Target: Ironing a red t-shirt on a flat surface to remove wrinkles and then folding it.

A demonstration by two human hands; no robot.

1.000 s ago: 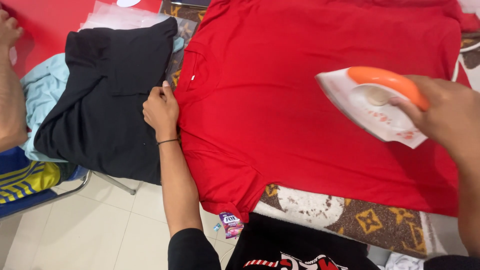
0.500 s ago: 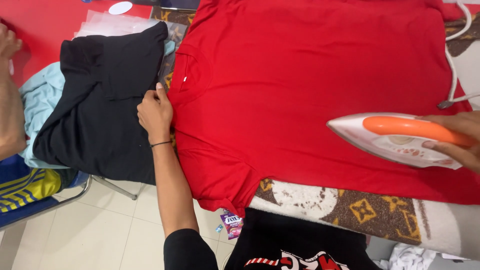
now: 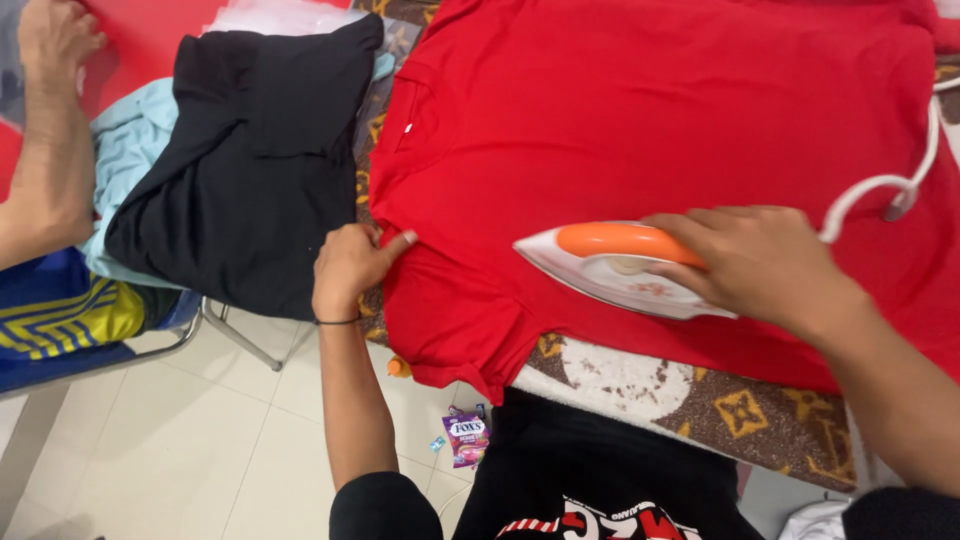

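Pale square floor tiles [image 3: 150,440] run underneath everything, with thin grey joints and an even, soft light on them. A brown patterned cloth [image 3: 740,410] with gold motifs and white patches covers the table's near edge. To the left stands a chair with a metal tube frame [image 3: 240,345], piled with a black garment [image 3: 250,170] over a light blue one [image 3: 130,150]. A blue and yellow striped cloth [image 3: 60,325] lies on the seat. A red surface [image 3: 150,40] shows at the top left. A small purple sweet packet [image 3: 466,436] lies on the tiles.
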